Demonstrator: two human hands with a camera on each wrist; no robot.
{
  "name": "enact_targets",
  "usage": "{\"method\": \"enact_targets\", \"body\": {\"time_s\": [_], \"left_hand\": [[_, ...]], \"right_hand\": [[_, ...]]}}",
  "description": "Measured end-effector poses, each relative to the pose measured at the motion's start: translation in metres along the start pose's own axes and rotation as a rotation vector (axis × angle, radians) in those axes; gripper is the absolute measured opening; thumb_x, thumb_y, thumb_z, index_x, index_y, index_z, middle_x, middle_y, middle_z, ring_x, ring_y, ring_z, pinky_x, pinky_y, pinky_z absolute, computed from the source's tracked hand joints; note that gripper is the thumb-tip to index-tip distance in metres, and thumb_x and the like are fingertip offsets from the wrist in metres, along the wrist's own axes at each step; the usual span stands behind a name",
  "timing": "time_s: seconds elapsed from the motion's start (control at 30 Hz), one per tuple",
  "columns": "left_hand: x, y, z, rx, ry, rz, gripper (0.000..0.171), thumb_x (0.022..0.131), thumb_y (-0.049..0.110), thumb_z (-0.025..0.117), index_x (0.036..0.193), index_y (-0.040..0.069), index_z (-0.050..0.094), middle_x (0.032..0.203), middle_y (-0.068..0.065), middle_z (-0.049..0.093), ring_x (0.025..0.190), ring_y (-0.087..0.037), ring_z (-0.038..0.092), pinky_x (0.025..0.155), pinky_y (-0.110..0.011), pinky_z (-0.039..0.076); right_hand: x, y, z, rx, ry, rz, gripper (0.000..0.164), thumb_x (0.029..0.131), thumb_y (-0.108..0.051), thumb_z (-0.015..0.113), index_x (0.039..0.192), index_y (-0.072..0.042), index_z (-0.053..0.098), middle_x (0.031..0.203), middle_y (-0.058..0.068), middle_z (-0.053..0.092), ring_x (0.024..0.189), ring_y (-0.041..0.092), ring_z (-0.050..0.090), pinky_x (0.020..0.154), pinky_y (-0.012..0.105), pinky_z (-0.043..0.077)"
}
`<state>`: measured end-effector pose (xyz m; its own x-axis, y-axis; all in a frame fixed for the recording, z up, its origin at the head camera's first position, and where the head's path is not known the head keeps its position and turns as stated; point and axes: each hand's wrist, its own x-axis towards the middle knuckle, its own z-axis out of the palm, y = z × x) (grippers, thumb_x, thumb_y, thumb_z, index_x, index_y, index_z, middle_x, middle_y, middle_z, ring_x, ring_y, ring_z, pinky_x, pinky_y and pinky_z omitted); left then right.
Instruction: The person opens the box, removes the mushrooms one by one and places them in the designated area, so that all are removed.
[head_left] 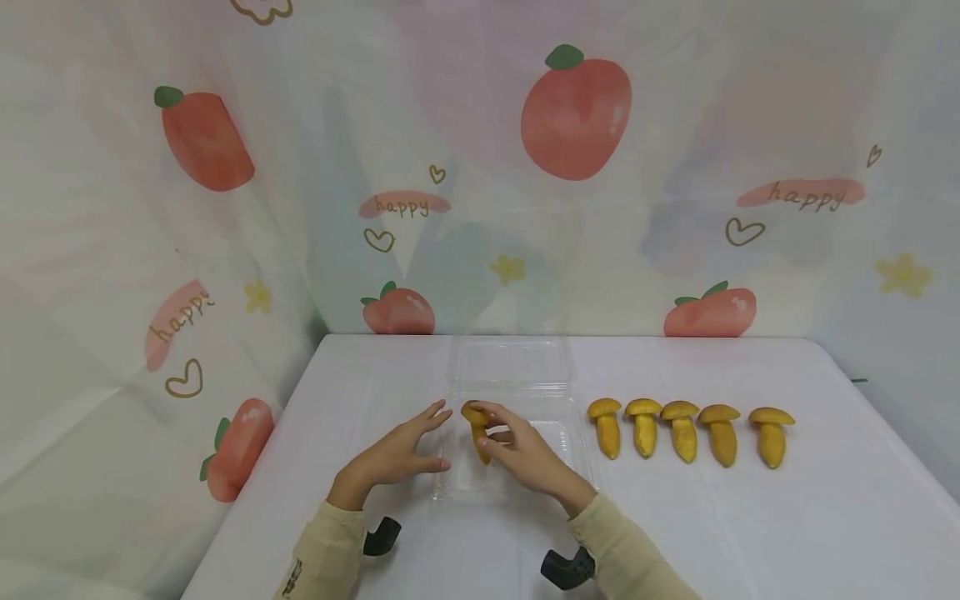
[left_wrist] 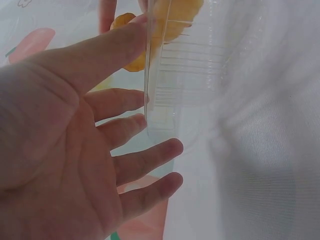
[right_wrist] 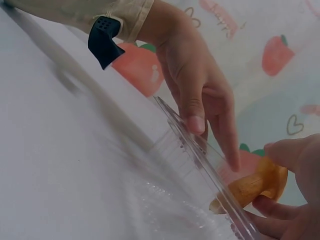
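A yellow-brown toy mushroom [head_left: 477, 429] is upright, cap away from me, over the left part of a clear plastic box [head_left: 448, 493]. My right hand [head_left: 528, 454] pinches it between thumb and fingers. In the right wrist view the mushroom [right_wrist: 250, 189] tilts across the box rim, its stem tip at the wall. My left hand [head_left: 397, 450] is at the box's left side with fingers spread, holding nothing. The left wrist view puts its thumb [left_wrist: 112, 47] against or very near the rim; I cannot tell if it touches.
Several similar mushrooms [head_left: 683, 432] lie in a row right of the box, caps toward the back. The box's clear lid [head_left: 513, 363] is folded back behind it. A white cloth covers the table [head_left: 750, 533]; patterned curtains [head_left: 480, 167] hang behind and at the left.
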<state>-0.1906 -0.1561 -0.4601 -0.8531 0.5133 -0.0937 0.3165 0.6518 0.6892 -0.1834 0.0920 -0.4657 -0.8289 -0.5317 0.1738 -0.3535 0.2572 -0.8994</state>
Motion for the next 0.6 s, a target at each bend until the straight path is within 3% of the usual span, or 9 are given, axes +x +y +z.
{"method": "enact_targets", "body": {"time_s": [0.3, 0.5, 0.6], "left_hand": [[0.000, 0.000, 0.001, -0.001, 0.002, -0.027, 0.081, 0.090, 0.026, 0.078, 0.157, 0.007, 0.036, 0.170, -0.014, 0.021, 0.156, -0.040, 0.023, 0.121, -0.063, 0.027], [-0.001, 0.004, -0.001, 0.005, -0.002, -0.026, 0.081, 0.090, 0.024, 0.078, 0.157, 0.006, 0.036, 0.169, -0.016, 0.021, 0.155, -0.040, 0.023, 0.121, -0.062, 0.027], [-0.002, 0.006, -0.002, 0.000, -0.010, -0.033, 0.081, 0.090, 0.023, 0.077, 0.157, 0.006, 0.035, 0.170, -0.015, 0.020, 0.156, -0.039, 0.023, 0.122, -0.062, 0.027]], "right_hand": [[-0.005, -0.002, -0.012, -0.037, 0.014, 0.014, 0.053, 0.101, -0.008, 0.059, 0.151, -0.010, 0.042, 0.143, 0.024, 0.053, 0.116, 0.041, 0.063, 0.094, 0.046, 0.058], [-0.008, -0.002, -0.016, -0.077, 0.055, 0.031, 0.057, 0.097, 0.000, 0.060, 0.150, -0.012, 0.042, 0.140, 0.022, 0.056, 0.114, 0.038, 0.063, 0.087, 0.031, 0.056], [-0.010, -0.004, -0.017, -0.093, 0.070, 0.055, 0.058, 0.097, 0.001, 0.059, 0.150, -0.015, 0.042, 0.140, 0.019, 0.056, 0.114, 0.037, 0.063, 0.086, 0.031, 0.054]]}}
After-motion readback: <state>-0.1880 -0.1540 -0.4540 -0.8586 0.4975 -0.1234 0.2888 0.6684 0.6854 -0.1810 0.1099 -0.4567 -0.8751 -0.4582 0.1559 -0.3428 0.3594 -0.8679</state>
